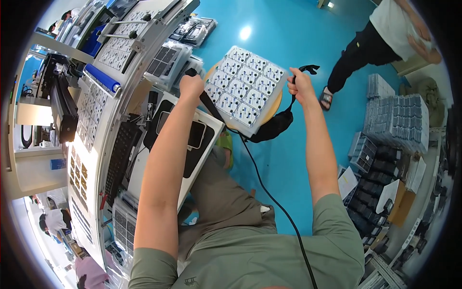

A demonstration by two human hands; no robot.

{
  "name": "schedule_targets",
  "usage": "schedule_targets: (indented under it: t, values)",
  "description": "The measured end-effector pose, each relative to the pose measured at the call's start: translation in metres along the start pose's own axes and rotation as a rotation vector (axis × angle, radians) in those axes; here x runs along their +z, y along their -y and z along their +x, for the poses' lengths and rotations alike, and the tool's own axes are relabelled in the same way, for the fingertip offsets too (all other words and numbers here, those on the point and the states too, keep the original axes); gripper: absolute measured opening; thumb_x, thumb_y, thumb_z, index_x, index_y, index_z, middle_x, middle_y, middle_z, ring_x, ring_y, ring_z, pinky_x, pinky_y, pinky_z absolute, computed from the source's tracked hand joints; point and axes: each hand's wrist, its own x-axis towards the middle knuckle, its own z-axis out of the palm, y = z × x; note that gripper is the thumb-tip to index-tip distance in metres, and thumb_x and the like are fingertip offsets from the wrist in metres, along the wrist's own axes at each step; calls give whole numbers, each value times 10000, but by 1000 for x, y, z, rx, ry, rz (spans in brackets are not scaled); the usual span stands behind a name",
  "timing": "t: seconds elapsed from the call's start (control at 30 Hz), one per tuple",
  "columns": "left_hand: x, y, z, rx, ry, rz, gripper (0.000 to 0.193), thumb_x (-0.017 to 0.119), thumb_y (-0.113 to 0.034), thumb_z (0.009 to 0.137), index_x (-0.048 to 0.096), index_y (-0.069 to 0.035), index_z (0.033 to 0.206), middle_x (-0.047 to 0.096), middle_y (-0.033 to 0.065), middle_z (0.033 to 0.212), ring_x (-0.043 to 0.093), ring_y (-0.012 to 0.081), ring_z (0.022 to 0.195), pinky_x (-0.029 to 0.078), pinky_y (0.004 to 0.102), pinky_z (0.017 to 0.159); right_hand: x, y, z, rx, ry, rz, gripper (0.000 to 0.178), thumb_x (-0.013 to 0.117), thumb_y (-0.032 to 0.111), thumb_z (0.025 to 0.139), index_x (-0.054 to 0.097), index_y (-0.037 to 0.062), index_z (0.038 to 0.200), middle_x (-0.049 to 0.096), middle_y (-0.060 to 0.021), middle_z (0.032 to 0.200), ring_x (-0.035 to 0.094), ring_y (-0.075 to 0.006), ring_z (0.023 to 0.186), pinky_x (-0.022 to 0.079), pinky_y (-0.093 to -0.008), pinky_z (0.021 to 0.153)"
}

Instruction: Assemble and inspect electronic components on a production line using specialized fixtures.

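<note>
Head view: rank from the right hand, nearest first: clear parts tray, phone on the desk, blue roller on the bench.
From the right hand:
1. Clear parts tray, right beside it, to its left.
2. Phone, farther left and lower, on the desk.
3. Blue roller, far left on the bench.

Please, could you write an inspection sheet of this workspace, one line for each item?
Surface: white workbench at the person's left, teal floor below.
Job's things: clear blister tray of small parts, lying on a round wooden stool.
Clutter: keyboard, more parts trays, blue roll.
Hands: left hand grips the tray's left edge; right hand at its right edge, holding a black strap.
Cables: black cable runs from the stool toward the person.
Surroundings: stacked trays, another person standing.
</note>
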Motion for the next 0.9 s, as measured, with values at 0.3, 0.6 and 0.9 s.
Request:
schedule_targets:
  t: [0.3,0.6,0.9]
  values:
    - [-11,-10,37,-236,-44,-59,217,536,-49,988,672,67,1112,691,195,981,647,318,798,475,485,686,-8,14,11,89,-145,184,423,579,518,1126,490,134,973,541,-125,853,305,-92,469,186,-283,441]
    - [-28,-5,71,-428,227,152,275,508,-196,1045,639,-36,1227,722,122,1036,705,286,812,599,510,739,4,8,13,163,-65,124,360,703,400,1072,471,132,1010,505,-70,861,330,-76,511,209,-262,454]
    - [-21,-22,40,204,519,1714,329,622,-49,941,784,67,1203,763,271,1319,740,467,1226,585,568,1000,13,-11,-2,101,-56,-152,371,757,405,1047,585,123,879,442,65,789,305,-43,555,191,-264,477]
